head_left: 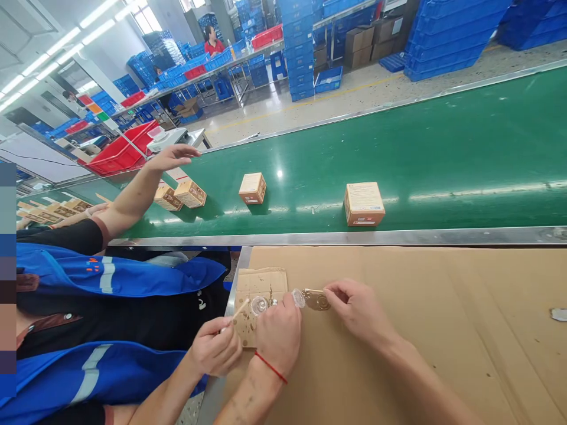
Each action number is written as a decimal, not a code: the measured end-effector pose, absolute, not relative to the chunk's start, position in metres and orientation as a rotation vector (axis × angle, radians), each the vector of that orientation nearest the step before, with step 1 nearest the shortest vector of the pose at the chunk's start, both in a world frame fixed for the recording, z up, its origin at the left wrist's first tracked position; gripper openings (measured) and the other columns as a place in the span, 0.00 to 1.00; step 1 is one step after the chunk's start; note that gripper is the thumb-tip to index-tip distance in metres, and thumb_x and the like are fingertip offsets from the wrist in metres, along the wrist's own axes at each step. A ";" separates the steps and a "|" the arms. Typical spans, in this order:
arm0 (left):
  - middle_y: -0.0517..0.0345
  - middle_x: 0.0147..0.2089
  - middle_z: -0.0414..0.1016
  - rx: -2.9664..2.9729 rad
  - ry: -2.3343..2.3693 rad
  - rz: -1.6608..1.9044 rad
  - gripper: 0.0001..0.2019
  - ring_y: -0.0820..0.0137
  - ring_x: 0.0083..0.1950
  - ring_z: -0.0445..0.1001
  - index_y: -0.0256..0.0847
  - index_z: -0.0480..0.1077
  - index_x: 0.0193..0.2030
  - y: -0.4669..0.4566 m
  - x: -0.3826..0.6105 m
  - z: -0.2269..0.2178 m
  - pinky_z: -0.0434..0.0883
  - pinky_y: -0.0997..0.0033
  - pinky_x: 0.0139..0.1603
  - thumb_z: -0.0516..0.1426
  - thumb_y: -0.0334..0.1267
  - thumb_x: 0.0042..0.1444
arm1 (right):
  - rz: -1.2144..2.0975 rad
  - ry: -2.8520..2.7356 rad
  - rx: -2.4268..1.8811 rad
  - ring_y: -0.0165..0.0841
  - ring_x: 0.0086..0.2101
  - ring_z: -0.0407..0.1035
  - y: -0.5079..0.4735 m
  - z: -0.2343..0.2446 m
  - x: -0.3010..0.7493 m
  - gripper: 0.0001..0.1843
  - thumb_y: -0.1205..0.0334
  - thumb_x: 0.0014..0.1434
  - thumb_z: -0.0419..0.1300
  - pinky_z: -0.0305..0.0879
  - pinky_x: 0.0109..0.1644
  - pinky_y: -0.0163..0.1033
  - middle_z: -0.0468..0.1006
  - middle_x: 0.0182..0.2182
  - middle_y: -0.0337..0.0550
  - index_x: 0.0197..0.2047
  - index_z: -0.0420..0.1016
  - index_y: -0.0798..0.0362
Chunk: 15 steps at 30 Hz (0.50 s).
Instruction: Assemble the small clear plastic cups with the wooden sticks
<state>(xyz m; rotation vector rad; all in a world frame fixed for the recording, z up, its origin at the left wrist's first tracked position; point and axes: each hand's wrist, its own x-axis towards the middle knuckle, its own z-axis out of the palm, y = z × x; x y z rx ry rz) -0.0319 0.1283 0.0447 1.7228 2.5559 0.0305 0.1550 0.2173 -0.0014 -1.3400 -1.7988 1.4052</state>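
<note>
My left hand point(279, 333), with a red string at the wrist, is closed around a small clear plastic cup point(298, 298), tilted on its side. Between the fingertips of my right hand point(358, 310) is a thin pale stick point(314, 290), its far end close to the cup's mouth. A dark wet stain point(319, 302) marks the cardboard beneath it. Left of my left hand, another clear round cup point(259, 306) sits on a stained cardboard piece point(266, 277). A co-worker's hand point(217, 348) pinches a similar stick point(240, 309) above that piece.
Beyond the cardboard-covered table point(425, 330) runs a green conveyor belt point(443, 147) carrying several small printed boxes point(365, 205). The co-worker in a blue vest point(101, 277) is at my left, one arm point(137, 189) stretched over the belt. Blue crates point(452, 35) are stacked behind.
</note>
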 end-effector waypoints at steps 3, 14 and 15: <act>0.53 0.29 0.80 1.715 2.471 -0.207 0.11 0.62 0.32 0.81 0.39 0.75 0.41 0.140 -0.002 0.045 0.62 0.71 0.28 0.51 0.34 0.64 | 1.414 -1.866 -1.304 0.38 0.32 0.69 0.216 0.000 0.152 0.18 0.48 0.62 0.53 0.62 0.38 0.44 0.77 0.30 0.41 0.30 0.78 0.48; 0.48 0.39 0.82 1.580 2.360 -0.451 0.17 0.54 0.44 0.83 0.40 0.70 0.50 0.150 -0.001 0.059 0.70 0.62 0.36 0.42 0.35 0.67 | 1.355 -1.891 -1.367 0.39 0.33 0.69 0.216 -0.001 0.151 0.21 0.46 0.62 0.48 0.61 0.39 0.45 0.77 0.31 0.43 0.30 0.76 0.48; 0.48 0.39 0.82 1.575 2.357 -0.449 0.17 0.54 0.44 0.83 0.40 0.70 0.50 0.149 0.000 0.059 0.70 0.62 0.36 0.42 0.35 0.67 | 1.338 -1.878 -1.394 0.39 0.32 0.69 0.215 -0.001 0.152 0.20 0.47 0.61 0.48 0.61 0.38 0.45 0.77 0.30 0.43 0.29 0.75 0.48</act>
